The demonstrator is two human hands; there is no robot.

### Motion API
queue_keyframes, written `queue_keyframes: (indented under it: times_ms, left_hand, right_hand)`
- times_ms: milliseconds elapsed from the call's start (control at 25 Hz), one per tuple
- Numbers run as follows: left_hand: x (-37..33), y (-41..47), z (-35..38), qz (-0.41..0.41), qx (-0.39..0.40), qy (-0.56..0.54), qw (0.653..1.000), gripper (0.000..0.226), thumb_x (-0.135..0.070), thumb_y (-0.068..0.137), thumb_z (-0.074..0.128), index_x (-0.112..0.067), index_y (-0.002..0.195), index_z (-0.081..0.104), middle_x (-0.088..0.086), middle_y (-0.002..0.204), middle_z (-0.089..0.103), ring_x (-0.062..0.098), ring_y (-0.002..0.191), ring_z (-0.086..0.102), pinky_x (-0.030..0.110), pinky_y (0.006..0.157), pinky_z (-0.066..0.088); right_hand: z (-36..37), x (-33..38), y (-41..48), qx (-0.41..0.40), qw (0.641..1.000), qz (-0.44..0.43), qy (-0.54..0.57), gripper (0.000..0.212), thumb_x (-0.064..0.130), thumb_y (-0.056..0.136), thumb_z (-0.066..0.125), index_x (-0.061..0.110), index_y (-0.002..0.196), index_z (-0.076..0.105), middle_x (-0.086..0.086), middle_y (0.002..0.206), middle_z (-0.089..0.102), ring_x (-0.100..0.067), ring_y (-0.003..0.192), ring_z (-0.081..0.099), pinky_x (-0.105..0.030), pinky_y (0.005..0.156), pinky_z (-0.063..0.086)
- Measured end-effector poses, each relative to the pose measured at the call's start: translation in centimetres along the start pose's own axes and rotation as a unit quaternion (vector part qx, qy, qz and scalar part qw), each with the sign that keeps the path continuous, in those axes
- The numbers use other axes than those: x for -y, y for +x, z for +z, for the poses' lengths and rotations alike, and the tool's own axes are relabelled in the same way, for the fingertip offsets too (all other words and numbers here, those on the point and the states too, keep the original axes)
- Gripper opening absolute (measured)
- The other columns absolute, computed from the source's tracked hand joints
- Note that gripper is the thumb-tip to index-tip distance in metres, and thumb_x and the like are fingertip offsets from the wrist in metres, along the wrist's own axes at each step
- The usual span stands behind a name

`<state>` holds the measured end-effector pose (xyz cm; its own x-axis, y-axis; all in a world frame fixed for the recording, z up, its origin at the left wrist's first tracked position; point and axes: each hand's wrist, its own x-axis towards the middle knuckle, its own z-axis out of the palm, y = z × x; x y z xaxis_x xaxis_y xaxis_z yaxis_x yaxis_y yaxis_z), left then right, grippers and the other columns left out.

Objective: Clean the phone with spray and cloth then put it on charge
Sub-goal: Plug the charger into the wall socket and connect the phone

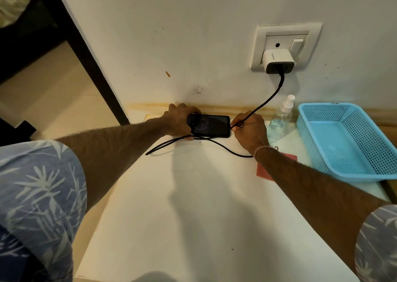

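Warm, even indoor light falls from above and behind the person, laying a soft, broad shadow on the white table (193, 206) below the grip, with fainter arm shadows beside it. The phone (209, 125) screen is dark with slight sheen. Wide-angle bending curves the edges; the sleeves (40, 196) nearest the camera look soft. The far left corner is dim.

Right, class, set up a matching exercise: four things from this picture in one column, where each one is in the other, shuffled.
Things:
1. phone
2. charger
3. spray bottle
4. red cloth

Places:
A. plugged into the wall socket
B. partly under the right forearm
C. between the two hands on the table
D. standing by the wall, left of the blue basket

Pairs: 1-C, 2-A, 3-D, 4-B
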<state>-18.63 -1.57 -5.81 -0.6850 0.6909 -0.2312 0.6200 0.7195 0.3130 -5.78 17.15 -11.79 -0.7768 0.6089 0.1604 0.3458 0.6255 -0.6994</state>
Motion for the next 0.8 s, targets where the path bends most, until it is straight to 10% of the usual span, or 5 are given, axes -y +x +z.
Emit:
queue_keyframes:
  times_ms: [800]
  left_hand:
    - [1.1, -0.6, 0.6, -0.004, -0.018, -0.102, 0.995, 0.074, -0.021, 0.076, 0.083, -0.04, 0.139, 0.049, 0.004, 0.141, 0.049, 0.03, 0.131, 0.033, 0.047, 0.112, 0.028]
  right_hand:
    - [0.4, -0.5, -0.4, -0.018, 0.999, 0.005, 0.026, 0.015, 0.007, 0.083, 0.068, 0.006, 0.097, 0.071, -0.012, 0.1, 0.066, -0.027, 0.099, 0.06, -0.042, 0.091, 0.052]
